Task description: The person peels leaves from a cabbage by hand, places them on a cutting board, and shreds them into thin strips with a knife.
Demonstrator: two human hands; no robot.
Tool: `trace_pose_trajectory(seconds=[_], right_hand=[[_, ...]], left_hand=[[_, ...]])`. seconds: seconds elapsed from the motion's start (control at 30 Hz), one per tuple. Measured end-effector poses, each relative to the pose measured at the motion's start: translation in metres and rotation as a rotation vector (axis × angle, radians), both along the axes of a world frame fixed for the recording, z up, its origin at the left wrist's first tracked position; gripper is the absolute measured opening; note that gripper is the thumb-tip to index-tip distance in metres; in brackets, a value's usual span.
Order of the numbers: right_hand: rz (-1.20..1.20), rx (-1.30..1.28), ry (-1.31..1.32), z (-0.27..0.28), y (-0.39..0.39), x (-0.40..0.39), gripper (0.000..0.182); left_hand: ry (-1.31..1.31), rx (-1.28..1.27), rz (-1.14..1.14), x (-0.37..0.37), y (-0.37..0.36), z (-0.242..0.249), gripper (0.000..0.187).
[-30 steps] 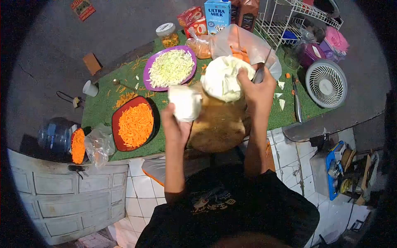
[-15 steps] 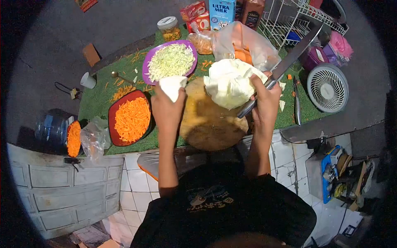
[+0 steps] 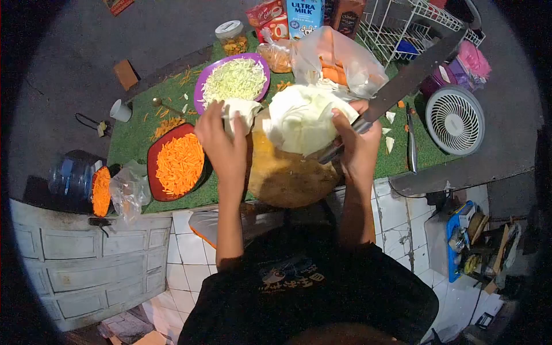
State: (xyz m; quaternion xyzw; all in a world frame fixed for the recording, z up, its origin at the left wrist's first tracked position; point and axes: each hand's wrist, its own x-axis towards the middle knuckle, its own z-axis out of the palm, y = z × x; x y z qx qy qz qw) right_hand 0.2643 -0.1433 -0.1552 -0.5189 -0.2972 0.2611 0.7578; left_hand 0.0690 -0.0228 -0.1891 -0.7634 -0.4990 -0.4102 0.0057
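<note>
My right hand is closed around the dark handle of a large kitchen knife, whose blade points up and right. With the same hand I hold a big pale cabbage chunk above the round wooden chopping board. My left hand has its fingers apart, touching a smaller cabbage piece at the board's upper left edge. Beyond it sits a purple plate of shredded cabbage. Left of that hand is a red bowl with shredded carrot.
A plastic bag of carrots, a milk carton and a white wire rack stand at the back. On the right are a smaller knife and a grey strainer basket. Carrot scraps litter the green mat.
My left hand's fingers have spread and loosened around the small cabbage piece, which sits lower. The large chunk and knife have shifted slightly left and down with my right hand.
</note>
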Motion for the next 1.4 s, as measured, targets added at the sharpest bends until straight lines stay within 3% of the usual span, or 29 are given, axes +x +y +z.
trace_pose_trajectory(seconds=[0.07,0.1,0.17,0.23,0.3,0.33,0.4,0.53,0.7,0.87,0.97,1.17,1.33,1.4], right_hand=[[0.026,-0.026,-0.071,0.000,0.002,0.000,0.028],[0.043,-0.047,-0.133,0.003,0.002,0.000,0.028],[0.072,-0.074,-0.198,0.009,0.004,-0.001,0.028],[0.144,-0.217,-0.271,0.013,0.008,-0.001,0.030],[0.161,-0.189,-0.257,0.015,0.014,-0.007,0.028],[0.171,-0.161,-0.239,0.015,0.015,-0.008,0.027],[0.151,-0.207,-0.213,0.018,0.016,-0.007,0.025],[0.157,-0.310,-0.152,0.015,0.019,-0.003,0.022],[0.177,-0.331,-0.060,0.003,0.020,0.002,0.023],[0.186,-0.402,-0.042,-0.019,0.012,0.005,0.025],[0.279,-0.504,-0.113,-0.020,0.009,0.008,0.030],[0.075,-0.676,-0.414,-0.010,-0.003,0.003,0.049],[-0.010,-0.628,-0.470,-0.001,-0.046,0.000,0.036],[0.068,-0.616,-0.408,0.019,-0.065,-0.020,0.027]], left_hand=[[-0.134,0.268,-0.111,-0.006,-0.009,0.018,0.049],[-0.133,0.266,-0.111,-0.005,-0.016,0.030,0.049],[-0.599,-0.409,-0.529,0.004,-0.034,0.050,0.049],[-0.345,-0.495,-0.551,0.012,-0.041,0.048,0.059],[-0.178,-0.318,-0.564,0.018,-0.035,0.035,0.065],[-0.184,-0.321,-0.563,0.016,-0.032,0.030,0.065],[-0.437,-0.570,-0.759,0.012,-0.028,0.025,0.070],[-0.513,-0.637,-0.709,0.010,-0.028,0.015,0.073],[-0.266,-0.391,-0.691,-0.002,-0.040,0.008,0.078],[-0.207,-0.595,-0.584,-0.014,-0.048,-0.015,0.080],[-0.183,-0.612,-0.573,-0.019,-0.049,-0.018,0.072],[-0.178,-0.530,-0.608,-0.016,-0.046,-0.020,0.067],[-0.229,-0.452,-0.618,-0.012,-0.047,-0.028,0.062],[-0.283,-0.623,-0.548,-0.011,-0.048,-0.022,0.063]])
